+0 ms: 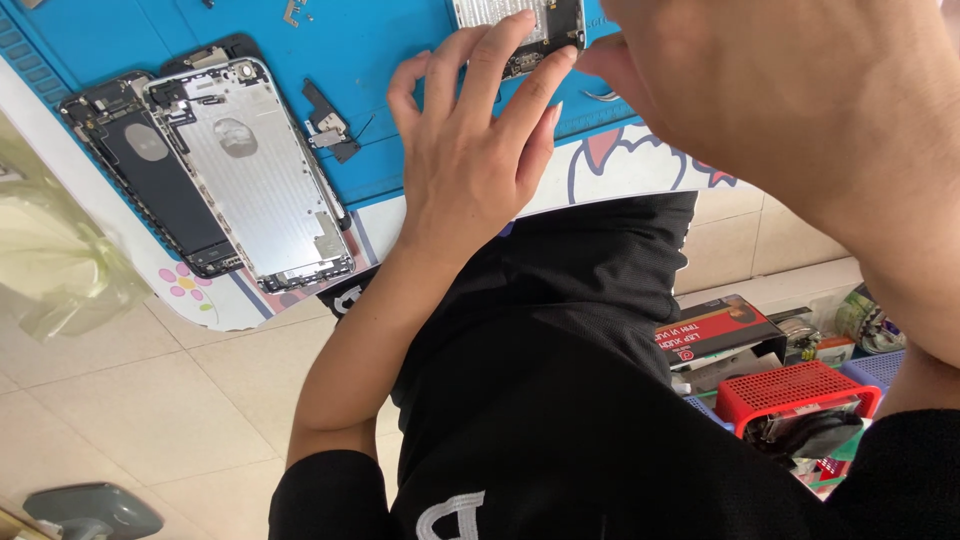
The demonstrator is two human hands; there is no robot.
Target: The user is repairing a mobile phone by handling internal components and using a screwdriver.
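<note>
Where clutter fills it — red basket [797, 389]

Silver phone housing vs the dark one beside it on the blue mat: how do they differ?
The silver phone housing is pale bare metal; the dark phone housing is black inside. The silver one lies on top, overlapping the dark one's edge, so the dark one is partly hidden. The silver one sits nearer the left hand. Both are opened shells, lying flat and tilted alike on the blue mat, untouched by either hand.
</note>
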